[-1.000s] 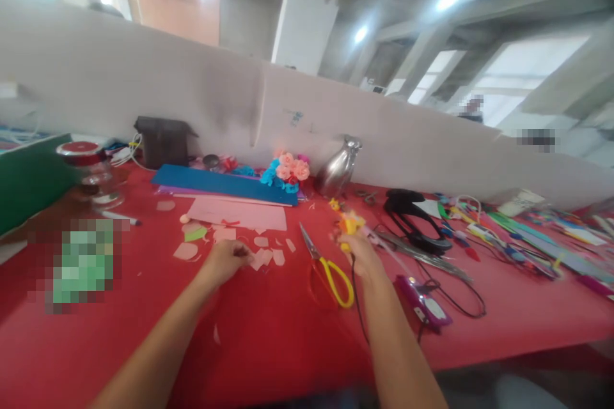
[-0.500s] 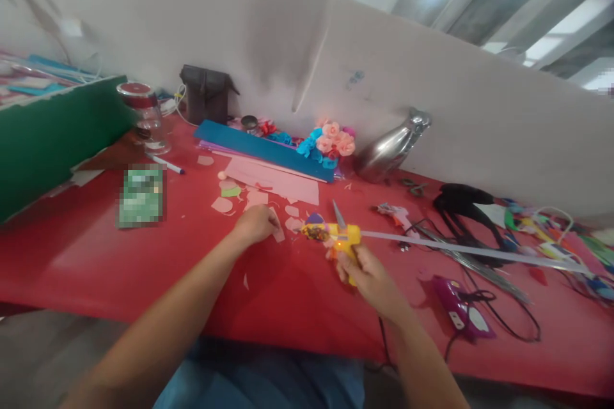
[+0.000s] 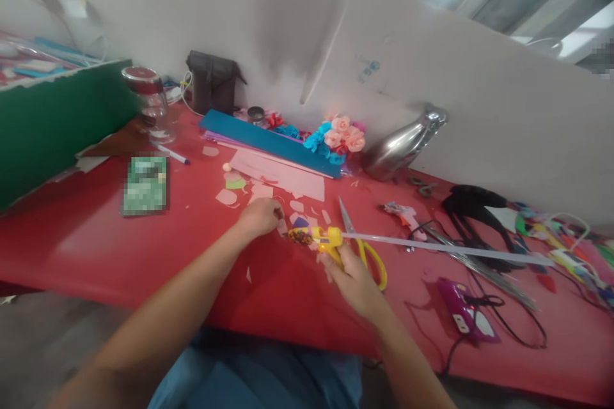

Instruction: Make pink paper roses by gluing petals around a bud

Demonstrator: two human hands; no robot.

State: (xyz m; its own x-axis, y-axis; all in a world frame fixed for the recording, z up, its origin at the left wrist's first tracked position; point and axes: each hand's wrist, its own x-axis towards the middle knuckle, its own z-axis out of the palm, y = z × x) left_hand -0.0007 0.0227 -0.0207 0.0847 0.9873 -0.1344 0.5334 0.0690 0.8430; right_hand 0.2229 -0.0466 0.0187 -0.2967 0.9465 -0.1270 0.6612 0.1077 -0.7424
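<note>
My right hand (image 3: 352,278) is wrapped round the handle of a yellow hot glue gun (image 3: 330,238), a long clear glue stick (image 3: 432,245) trailing out of its back end to the right. The nozzle points left and is close to my left hand (image 3: 261,217), which pinches a small pink paper piece (image 3: 282,227). Whether the tip touches the paper I cannot tell. Cut pink pieces (image 3: 226,197) and a green scrap (image 3: 235,184) lie around my left hand. Scissors with yellow handles (image 3: 375,262) rest on the table just beyond my right hand.
Behind are a blue sheet stack (image 3: 268,144), paper roses (image 3: 343,135) and a leaning steel flask (image 3: 403,147). At right lie a pink glue gun (image 3: 407,217), wires (image 3: 484,271) and a purple power box (image 3: 467,313). A jar (image 3: 156,108) and green board (image 3: 62,128) stand left.
My right hand has brought the yellow glue gun left, its nozzle now close to the pink paper in my left hand. More of the scissors shows. The view has shifted slightly.
</note>
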